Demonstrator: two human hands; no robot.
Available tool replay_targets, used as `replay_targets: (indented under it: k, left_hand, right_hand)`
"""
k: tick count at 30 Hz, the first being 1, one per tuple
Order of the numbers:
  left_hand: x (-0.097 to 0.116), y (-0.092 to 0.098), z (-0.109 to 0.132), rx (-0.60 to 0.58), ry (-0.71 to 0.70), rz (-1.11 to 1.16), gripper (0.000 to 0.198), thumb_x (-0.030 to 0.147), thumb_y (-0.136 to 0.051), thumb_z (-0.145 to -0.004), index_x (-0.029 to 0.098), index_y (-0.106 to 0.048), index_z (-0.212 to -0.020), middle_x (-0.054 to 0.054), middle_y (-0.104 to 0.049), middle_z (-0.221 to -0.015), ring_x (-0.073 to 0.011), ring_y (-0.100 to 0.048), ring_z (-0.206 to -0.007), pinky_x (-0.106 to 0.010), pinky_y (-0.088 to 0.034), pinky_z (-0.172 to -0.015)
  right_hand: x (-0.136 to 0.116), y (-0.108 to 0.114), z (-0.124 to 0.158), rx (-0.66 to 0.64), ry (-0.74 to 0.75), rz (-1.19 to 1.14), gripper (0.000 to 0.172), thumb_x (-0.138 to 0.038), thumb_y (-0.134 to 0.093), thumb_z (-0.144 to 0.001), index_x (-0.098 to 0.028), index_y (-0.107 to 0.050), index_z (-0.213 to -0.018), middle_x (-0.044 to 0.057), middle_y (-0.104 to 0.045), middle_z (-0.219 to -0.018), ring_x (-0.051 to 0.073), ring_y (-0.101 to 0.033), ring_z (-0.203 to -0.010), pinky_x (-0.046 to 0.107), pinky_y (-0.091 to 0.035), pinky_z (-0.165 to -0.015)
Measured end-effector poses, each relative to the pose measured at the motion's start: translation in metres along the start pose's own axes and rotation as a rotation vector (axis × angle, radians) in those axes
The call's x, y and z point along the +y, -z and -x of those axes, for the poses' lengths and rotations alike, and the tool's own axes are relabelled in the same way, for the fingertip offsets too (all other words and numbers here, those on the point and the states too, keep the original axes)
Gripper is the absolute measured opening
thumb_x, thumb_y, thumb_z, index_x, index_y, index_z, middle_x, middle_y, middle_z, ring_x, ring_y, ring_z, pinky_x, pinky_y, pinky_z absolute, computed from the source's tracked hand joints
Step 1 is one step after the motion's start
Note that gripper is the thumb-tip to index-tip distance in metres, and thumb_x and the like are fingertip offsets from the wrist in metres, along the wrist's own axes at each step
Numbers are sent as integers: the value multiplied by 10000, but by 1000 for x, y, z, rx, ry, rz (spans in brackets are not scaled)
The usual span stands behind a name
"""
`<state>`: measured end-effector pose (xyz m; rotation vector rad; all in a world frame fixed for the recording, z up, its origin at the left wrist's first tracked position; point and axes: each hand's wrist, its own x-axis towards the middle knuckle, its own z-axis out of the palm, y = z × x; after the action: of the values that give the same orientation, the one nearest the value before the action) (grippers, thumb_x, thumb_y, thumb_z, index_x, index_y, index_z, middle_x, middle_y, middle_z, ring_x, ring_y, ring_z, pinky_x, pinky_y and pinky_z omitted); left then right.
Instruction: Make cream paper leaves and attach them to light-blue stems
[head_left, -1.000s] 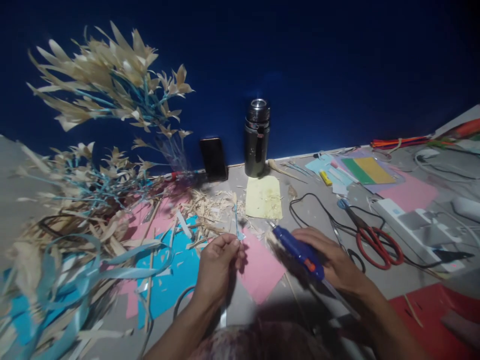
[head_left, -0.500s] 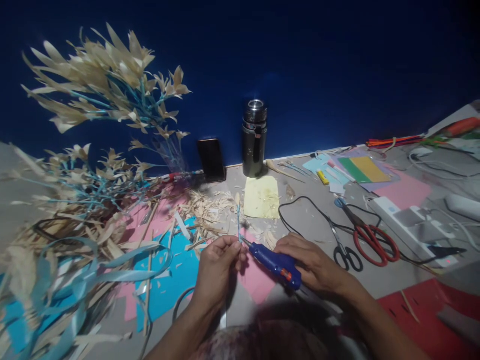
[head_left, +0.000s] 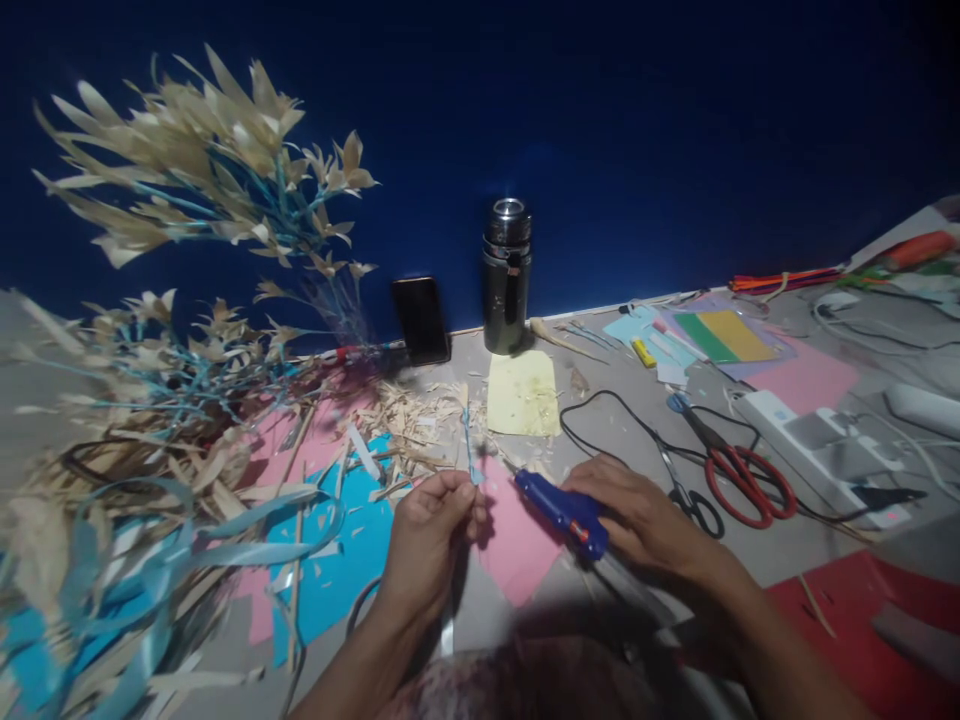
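Note:
My left hand (head_left: pixel 430 530) is pinched shut on a thin blue stem (head_left: pixel 468 440) that carries a small tan leaf and stands upright over a pink paper sheet (head_left: pixel 516 545). My right hand (head_left: pixel 637 515) is wrapped around a blue glue gun (head_left: pixel 559 508). Its nozzle points left toward the stem, a short gap away from my left fingers. A black cord (head_left: pixel 600 420) runs from the gun across the table.
Tan-leaf branches on blue stems (head_left: pixel 202 190) fill the left side, with straw scraps and blue paper (head_left: pixel 345 560) below. A phone (head_left: pixel 421 320) and steel flask (head_left: pixel 506 275) stand at the wall. Red scissors (head_left: pixel 739 475), a power strip (head_left: pixel 825 445) and coloured sheets (head_left: pixel 724 338) lie right.
The glue gun swung left until its nozzle touched the stem at my left fingers, then drew back a little to the right. My left hand kept holding the stem.

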<state>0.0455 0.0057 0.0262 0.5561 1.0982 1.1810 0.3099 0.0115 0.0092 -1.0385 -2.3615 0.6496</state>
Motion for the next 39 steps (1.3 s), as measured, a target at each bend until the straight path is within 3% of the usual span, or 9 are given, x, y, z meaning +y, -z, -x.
replay_targets:
  k: [6,10,13,15,17,24,30,34,39]
  left_hand:
    - [2,-1,3,-31,42,31,339,325,-916,-628,132,-665,-748,-9,-660,-591,-98,-553,-513,-196,-431,-494]
    - [3,-3,5,-59,56,34,345,338,-921,-621,133,-677,-750,-15,-665,-597,-100,-551,-514,-198,-438,-492]
    - [1,-6,6,-75,63,29,349,342,-922,-620,135,-672,-748,-18,-668,-592,-101,-548,-502,-203,-439,-492]
    - [-1,-7,7,-99,68,22,343,347,-915,-631,137,-668,-745,-13,-662,-576,-97,-537,-482,-205,-433,-490]
    - [-3,-9,8,-125,71,6,324,342,-901,-650,139,-667,-745,-11,-659,-565,-94,-531,-470,-207,-429,-494]
    - [-7,-7,12,-129,36,-22,256,313,-858,-704,141,-670,-729,-15,-666,-560,-105,-552,-474,-224,-464,-519]
    - [-6,-7,14,-108,114,57,310,291,-905,-632,140,-642,-698,-34,-696,-604,-133,-625,-492,-252,-539,-522]
    - [-5,-6,13,-77,164,108,334,268,-925,-596,150,-624,-681,-9,-683,-649,-122,-620,-517,-245,-548,-513]
    - [-12,-5,11,-75,143,152,288,256,-899,-655,153,-633,-688,14,-639,-626,-81,-564,-527,-183,-471,-519]
  right_hand:
    - [36,2,3,-12,-238,352,407,-89,-535,-877,-163,-645,-1261,156,-655,-1203,298,-583,-1109,481,-476,-993]
    - [27,3,2,13,-246,379,492,-60,-550,-835,-160,-645,-1307,183,-605,-1345,335,-544,-1235,530,-426,-1060]
    - [-6,-1,-7,222,-254,164,295,-161,-557,-922,-186,-719,-1167,143,-709,-1182,304,-623,-1123,491,-465,-1011]
    - [-33,-11,-20,336,-331,-140,185,-238,-574,-951,-193,-746,-999,100,-750,-1002,243,-681,-944,378,-533,-858]
    - [-54,-24,-35,337,-395,-422,169,-260,-596,-929,-190,-746,-959,67,-748,-888,197,-681,-767,298,-526,-671]
    - [-77,-60,-61,380,-498,-817,123,-292,-627,-898,-188,-634,-831,5,-652,-640,168,-628,-541,284,-491,-549]
    - [-80,-63,-58,505,-314,-417,100,-203,-593,-886,-193,-662,-815,29,-642,-746,167,-596,-659,280,-455,-612]
    - [-81,-66,-58,542,-204,-275,146,-195,-536,-933,-204,-653,-847,50,-664,-783,188,-623,-726,296,-466,-665]
    - [-79,-82,-56,598,-254,-289,150,-231,-494,-957,-207,-626,-891,38,-643,-745,174,-584,-648,296,-464,-647]
